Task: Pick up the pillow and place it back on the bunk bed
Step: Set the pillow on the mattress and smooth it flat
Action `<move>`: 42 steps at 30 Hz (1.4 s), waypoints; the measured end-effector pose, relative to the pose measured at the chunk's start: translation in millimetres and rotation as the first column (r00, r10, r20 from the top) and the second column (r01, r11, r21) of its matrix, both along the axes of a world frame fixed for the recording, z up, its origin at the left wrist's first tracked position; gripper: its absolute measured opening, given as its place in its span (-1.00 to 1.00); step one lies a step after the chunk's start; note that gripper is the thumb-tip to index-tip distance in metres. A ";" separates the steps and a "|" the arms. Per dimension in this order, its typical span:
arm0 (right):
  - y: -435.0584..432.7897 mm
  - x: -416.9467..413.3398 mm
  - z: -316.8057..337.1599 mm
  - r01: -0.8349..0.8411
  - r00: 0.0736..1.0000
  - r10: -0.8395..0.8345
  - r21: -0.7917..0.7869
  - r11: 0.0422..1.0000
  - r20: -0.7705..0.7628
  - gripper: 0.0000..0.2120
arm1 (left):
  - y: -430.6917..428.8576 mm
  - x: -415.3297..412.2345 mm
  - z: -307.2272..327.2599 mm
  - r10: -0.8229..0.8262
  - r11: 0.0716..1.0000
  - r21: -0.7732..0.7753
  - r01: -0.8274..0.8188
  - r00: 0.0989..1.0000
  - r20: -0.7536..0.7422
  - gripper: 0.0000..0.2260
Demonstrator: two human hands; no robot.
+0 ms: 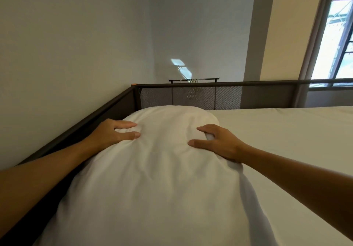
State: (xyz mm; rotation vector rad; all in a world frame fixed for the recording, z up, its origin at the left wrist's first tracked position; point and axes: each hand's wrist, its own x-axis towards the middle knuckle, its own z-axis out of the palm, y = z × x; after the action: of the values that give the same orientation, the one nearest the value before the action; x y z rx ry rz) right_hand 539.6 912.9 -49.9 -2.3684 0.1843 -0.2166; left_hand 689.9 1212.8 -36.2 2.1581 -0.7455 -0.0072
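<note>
Head view: pillow [152,169] already lying on bunk bed [286,140] mattress, against left rail [91,115]. Left hand [112,133] and right hand [215,142] both pinching bunched pillow fabric between fingers. Placement looking nearly done; releasing remaining.

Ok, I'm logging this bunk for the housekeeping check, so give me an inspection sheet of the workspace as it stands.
Surface: mattress under a smooth white sheet, bare to the right of the pillow.
Job's things: white pillow lies on the mattress by the wall-side rail.
Clutter: nothing seen.
Hands: left hand and right hand each pinch a fold of pillow fabric near its far end.
Cables: nothing seen clearly; a pale cord may hang behind the mesh end panel.
Surroundings: plain wall on the left, window on the right, dark rack beyond the bed end.
</note>
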 end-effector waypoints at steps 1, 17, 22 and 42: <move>-1.9 1.0 4.5 0.003 1.000 -0.003 0.000 1.000 0.024 -0.24 | -1.1 1.2 5.1 0.003 1.000 -0.003 -0.003 1.000 0.017 -0.43; -17.9 2.8 -1.4 -0.047 0.982 0.025 -0.116 0.992 -0.186 -0.08 | 1.7 7.5 3.8 -0.023 0.970 0.242 0.030 0.999 -0.034 -0.33; -42.0 41.8 38.7 0.056 0.990 -0.093 -0.295 0.954 -0.111 0.04 | -15.1 28.8 46.1 0.043 0.861 0.482 -0.162 0.968 0.248 -0.31; -10.4 108.9 -12.2 0.126 0.972 -0.193 -0.396 0.909 -0.133 -0.42 | -73.6 49.3 0.0 0.056 0.820 0.569 -0.067 0.998 0.036 -0.53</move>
State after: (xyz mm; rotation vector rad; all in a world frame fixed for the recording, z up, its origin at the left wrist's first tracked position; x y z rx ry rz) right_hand 648.4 902.6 -62.1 -2.7692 0.4564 -0.1378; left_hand 739.2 1139.3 -36.2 2.7581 -0.7473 -0.2032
